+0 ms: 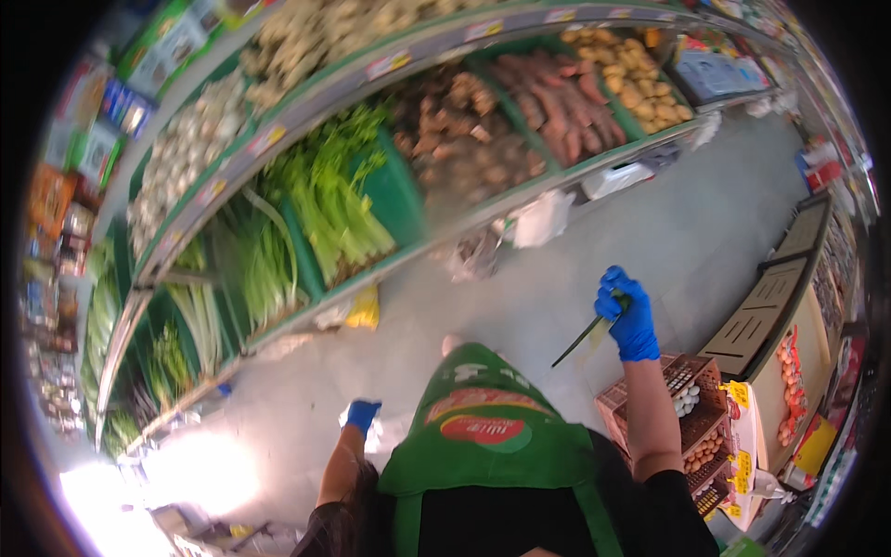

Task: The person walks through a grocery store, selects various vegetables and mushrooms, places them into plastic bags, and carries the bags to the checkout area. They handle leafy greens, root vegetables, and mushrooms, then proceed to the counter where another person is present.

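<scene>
My right hand (628, 313), in a blue glove, is closed around a thin green leaf or stalk (576, 342) that points down and to the left. A paler strip hangs beside it; I cannot tell if it is part of the same plant. Low at my left side is my left hand (363, 416), gloved in blue and seen from behind. Something whitish (374, 435) shows next to it, and its fingers are mostly hidden. Ahead, a green-sided vegetable rack holds celery (341, 209), scallions (261, 278), taro-like roots (466, 132) and sweet potatoes (560, 104).
Potatoes (637, 80), garlic (191, 153) and ginger (299, 49) fill other bins. Brown plastic crates (665, 383) with eggs stand by my right arm, near a display counter (759, 313). Plastic bags (539, 219) hang along the rack's lower edge. A green apron (480, 418) covers my front.
</scene>
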Demonstrator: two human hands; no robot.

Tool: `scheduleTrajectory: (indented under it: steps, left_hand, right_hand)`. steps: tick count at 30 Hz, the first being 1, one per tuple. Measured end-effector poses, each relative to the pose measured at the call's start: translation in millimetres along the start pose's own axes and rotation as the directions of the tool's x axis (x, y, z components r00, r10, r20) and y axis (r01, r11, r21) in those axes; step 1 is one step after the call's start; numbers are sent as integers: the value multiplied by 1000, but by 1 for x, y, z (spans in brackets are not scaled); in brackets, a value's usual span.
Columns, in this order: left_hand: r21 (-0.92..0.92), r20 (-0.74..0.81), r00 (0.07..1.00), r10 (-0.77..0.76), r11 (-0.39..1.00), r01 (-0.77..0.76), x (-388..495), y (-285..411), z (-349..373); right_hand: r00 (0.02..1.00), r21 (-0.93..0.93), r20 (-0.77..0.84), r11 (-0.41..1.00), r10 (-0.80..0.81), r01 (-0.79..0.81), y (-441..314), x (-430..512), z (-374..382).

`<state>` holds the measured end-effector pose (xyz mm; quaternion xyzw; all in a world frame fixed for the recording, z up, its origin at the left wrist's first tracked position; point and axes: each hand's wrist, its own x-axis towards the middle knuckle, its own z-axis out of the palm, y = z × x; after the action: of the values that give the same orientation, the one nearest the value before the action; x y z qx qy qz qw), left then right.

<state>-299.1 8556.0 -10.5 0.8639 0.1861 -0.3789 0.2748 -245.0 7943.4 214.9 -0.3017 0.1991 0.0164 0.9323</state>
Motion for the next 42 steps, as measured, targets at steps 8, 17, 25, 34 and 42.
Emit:
scheduleTrajectory:
  steps: [8, 17, 25, 34, 42]
  left_hand:
    - [-438, 272, 958, 87, 898, 42, 119, 51, 26]
    - [-619, 538, 831, -142, 602, 504, 205, 223, 105]
    - [-81, 185, 973, 139, 989, -126, 144, 314, 86]
    - [-538, -518, 751, -410, 838, 86, -32, 435, 210]
    - [-740, -469, 576, -670, 654, 157, -134, 470, 331]
  right_hand:
    - [945, -288, 319, 942, -77, 174, -162, 115, 63]
    - [875, -613, 441, 646, -198, 455, -401, 256, 133]
    - [667, -767, 641, -289, -380, 573, -559, 432, 131]
    - [806, -625, 569, -553, 160, 551, -594, 637, 174]
    - [770, -801, 580, -13, -267, 598, -613, 663, 159]
